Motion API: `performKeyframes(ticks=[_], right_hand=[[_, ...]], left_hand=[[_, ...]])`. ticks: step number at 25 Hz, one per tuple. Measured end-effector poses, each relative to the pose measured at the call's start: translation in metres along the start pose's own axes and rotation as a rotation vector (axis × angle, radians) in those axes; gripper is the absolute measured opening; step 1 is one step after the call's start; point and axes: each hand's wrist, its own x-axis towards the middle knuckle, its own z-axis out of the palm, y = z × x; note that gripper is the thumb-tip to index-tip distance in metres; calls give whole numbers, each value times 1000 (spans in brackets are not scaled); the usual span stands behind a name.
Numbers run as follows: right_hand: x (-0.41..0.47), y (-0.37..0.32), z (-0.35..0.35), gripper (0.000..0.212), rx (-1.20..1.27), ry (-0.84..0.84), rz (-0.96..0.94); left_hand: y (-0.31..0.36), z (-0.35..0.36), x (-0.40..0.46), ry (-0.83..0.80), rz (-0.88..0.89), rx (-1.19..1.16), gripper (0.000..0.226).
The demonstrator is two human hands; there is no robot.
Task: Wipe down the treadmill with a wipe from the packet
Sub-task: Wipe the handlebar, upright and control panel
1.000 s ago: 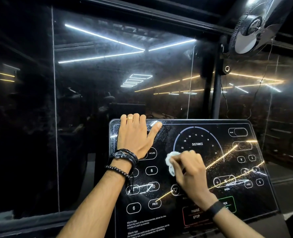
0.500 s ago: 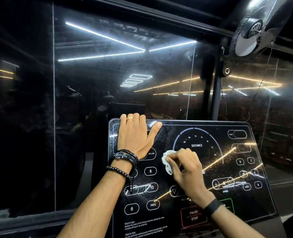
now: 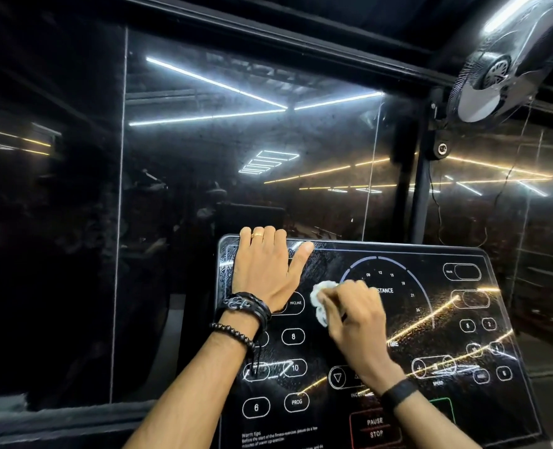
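With the left hand flat, steadying the console, the right hand, gripping the bunched wipe, should press evenly in overlapping strokes.

White wipe — glossy black console, white markings — perhaps red-outlined stop button.

A: treadmill console? 
B: glossy black panel, smooth, mirror-like; reflects light strips; faint streaks and specks on the sheen; printed white markings.
A: wipe? 
B: white, soft, crumpled cloth or paper, matt; can't tell which.
A: wall behind? 
B: dark glass panels, glossy, speckled.
A: wrists? 
B: left: braided leather-look bands plus matt beads; gold ring, shiny metal; right: matt black strap.
A: fan? 
B: wire grille; material unclear.
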Motion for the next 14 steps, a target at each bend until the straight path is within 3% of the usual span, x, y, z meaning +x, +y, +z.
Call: performKeyframes(ticks=[1,5,8,11,14], right_hand=[[6,2,0,17,14,12,36],[8,9,5,16,-26,-37,-131],[24,12,5,15,15,2,19],[30,16,6,15,-9,-75,-187],[50,25,4,16,-21,-6,22]], left_hand=[[0,-1,0,3,-3,2,76],[-2,1,0,1,-5,21,74],[-1,1,1,2,-18,7,76],[-1,2,1,4,-11,9,75],[-1,1,1,11,-9,-6,79]])
